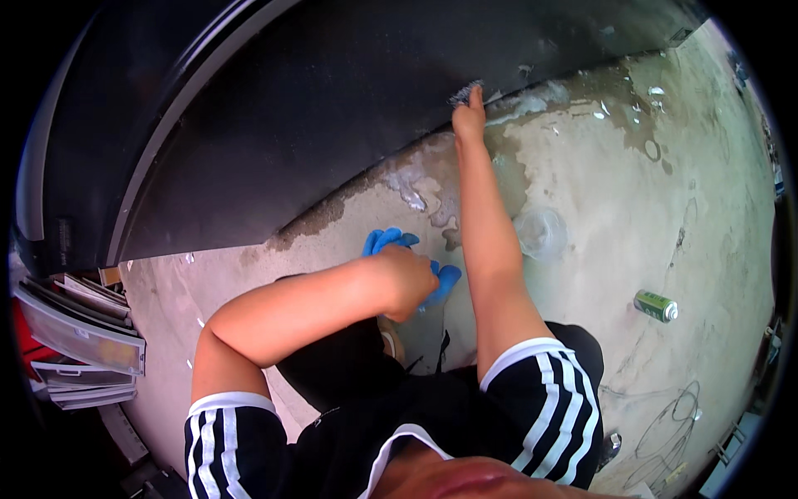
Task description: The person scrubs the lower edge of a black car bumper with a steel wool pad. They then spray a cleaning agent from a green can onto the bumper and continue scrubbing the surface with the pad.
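My right hand [470,116] reaches far forward, its fingers closed on a grey, wiry scrubber [465,93]. The scrubber is at the lower edge of a large black panel [291,108], which looks like the side or door of a big appliance. Nearer my body, my left hand [407,283] is closed round a crumpled blue cloth or glove [447,281], whose rounded lobes stick out on both sides of the fist. A clear, round plastic tub [541,234] stands on the floor beside my right forearm.
Wet patches and whitish suds [407,187] lie along the panel's lower edge. To the right are a green spray can [655,305] on its side and a tangle of thin wire [677,416]. Flat panels [87,333] are stacked at the left.
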### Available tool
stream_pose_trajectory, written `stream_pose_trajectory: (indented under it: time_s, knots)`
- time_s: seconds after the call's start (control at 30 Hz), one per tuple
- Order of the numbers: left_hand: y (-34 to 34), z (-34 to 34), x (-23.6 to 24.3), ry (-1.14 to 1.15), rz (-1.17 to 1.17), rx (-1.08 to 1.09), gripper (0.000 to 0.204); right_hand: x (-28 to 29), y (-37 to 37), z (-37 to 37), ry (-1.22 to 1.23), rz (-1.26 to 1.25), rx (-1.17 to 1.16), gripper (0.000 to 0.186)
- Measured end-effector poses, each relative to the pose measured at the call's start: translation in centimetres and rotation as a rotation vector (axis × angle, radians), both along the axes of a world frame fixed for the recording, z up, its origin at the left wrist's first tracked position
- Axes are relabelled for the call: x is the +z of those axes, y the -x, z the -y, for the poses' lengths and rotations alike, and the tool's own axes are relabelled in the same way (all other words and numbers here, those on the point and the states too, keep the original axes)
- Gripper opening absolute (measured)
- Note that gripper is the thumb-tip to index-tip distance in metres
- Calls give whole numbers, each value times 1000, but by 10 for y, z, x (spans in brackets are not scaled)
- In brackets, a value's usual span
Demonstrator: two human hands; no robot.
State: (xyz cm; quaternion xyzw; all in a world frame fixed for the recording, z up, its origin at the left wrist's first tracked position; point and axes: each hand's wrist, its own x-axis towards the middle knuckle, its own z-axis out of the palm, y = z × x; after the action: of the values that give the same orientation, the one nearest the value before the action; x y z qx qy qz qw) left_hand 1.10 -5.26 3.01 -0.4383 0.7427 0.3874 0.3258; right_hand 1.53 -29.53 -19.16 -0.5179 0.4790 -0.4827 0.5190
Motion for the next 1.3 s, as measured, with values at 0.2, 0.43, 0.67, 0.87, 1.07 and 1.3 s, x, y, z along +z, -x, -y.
stream_pose_trajectory:
  time_s: [0.2, 0.43, 0.67, 0.87, 1.07, 1.3]
  knots:
    - [1, 4, -4, -66, 44, -46, 41, 5, -49, -90, 77, -179, 78, 63]
    - [-12, -4, -2, 94, -58, 25, 39, -26, -27, -43, -125, 59, 117, 63]
    - [-3, 5, -9, -52, 28, -62, 40, -39, -36, -61, -85, 79, 129, 63]
    - [-2, 3, -15, -61, 25, -91, 43, -13, -56, -88, -208, 100, 186, 72]
    - [8, 1, -17, -92, 3, -134, 43, -59, -38, -58, -290, 155, 202, 70]
    - [5, -11, -20, -132, 22, -162, 40, -5, -82, -144, -336, 50, 257, 72]
